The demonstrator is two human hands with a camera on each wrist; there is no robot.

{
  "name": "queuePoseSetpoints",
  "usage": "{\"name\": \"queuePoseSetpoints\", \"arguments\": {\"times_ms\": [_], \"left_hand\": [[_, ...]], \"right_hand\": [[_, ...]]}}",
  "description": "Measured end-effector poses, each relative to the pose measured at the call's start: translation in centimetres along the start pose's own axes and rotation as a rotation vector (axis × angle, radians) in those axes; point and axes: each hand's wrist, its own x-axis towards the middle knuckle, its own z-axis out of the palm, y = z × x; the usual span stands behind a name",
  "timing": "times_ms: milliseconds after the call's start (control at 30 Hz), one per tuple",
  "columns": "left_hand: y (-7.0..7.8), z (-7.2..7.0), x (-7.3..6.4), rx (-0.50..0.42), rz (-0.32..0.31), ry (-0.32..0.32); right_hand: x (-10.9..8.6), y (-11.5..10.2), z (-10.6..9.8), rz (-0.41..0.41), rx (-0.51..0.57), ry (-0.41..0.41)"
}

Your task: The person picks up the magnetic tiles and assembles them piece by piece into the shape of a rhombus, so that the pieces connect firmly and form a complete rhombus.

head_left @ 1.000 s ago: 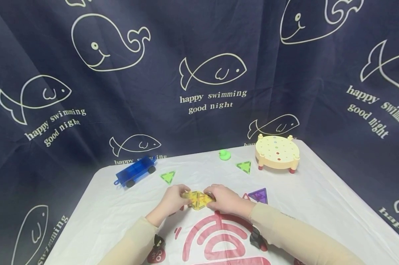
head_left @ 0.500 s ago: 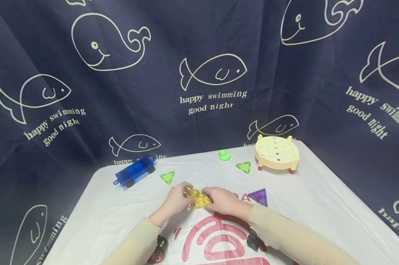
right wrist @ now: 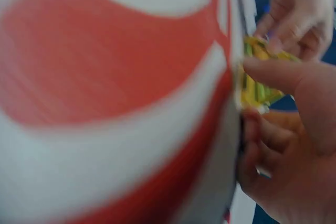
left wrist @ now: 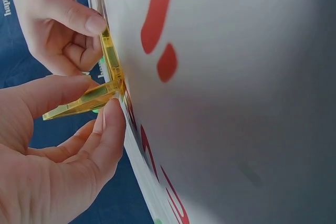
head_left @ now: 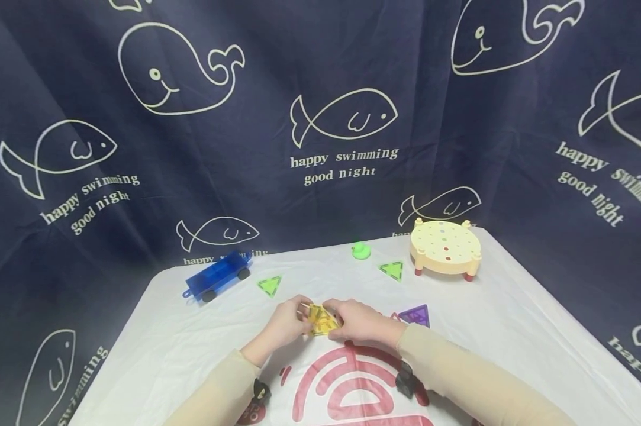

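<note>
Two yellow translucent triangular magnetic tiles [head_left: 322,320] meet edge to edge in front of me on the table. My left hand [head_left: 284,321] pinches the left tile [left wrist: 86,102] between thumb and fingers; the left wrist view shows it tilted up from the table. On the other side, my right hand [head_left: 358,321] grips the right tile [left wrist: 111,59], which lies lower, at an angle to the first. In the blurred right wrist view the yellow tiles [right wrist: 256,85] sit between both hands, and their exact join is hard to make out.
Green triangular tiles [head_left: 270,286] lie behind the hands, and a purple tile [head_left: 415,316] lies right of them. A blue wheeled cart [head_left: 218,276] stands at back left. Farther back are a green toy duck [head_left: 360,251] and a cream pegged round stand [head_left: 445,245].
The left yellow tile has been folded upward against the right one, from nearly flat to steeply tilted. The hands have come slightly closer together.
</note>
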Motion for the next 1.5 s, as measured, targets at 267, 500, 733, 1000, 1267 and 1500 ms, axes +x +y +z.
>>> {"name": "queuePoseSetpoints", "arguments": {"times_ms": [267, 500, 733, 1000, 1267, 1500], "left_hand": [[-0.5, -1.3, -0.2, -0.054, -0.001, -0.103], [-2.7, -5.3, 1.3, -0.015, 0.005, 0.018], [-5.1, -8.0, 3.2, 0.230, -0.013, 0.184], [-6.2, -8.2, 4.5, 0.386, -0.072, 0.189], [-6.8, -8.0, 5.0, 0.427, -0.160, 0.168], [-6.3, -7.9, 4.2, 0.383, -0.182, 0.161]], "right_hand": [[1.0, 1.5, -2.5, -0.028, 0.143, -0.196], [1.9, 2.0, -2.9, 0.001, 0.115, -0.243], [2.4, 2.0, -2.9, -0.010, 0.099, -0.269], [2.2, 1.5, -2.8, -0.017, 0.067, -0.255], [1.7, 1.3, -1.7, 0.018, 0.083, -0.190], [1.3, 1.3, -1.5, 0.007, 0.052, -0.102]]}}
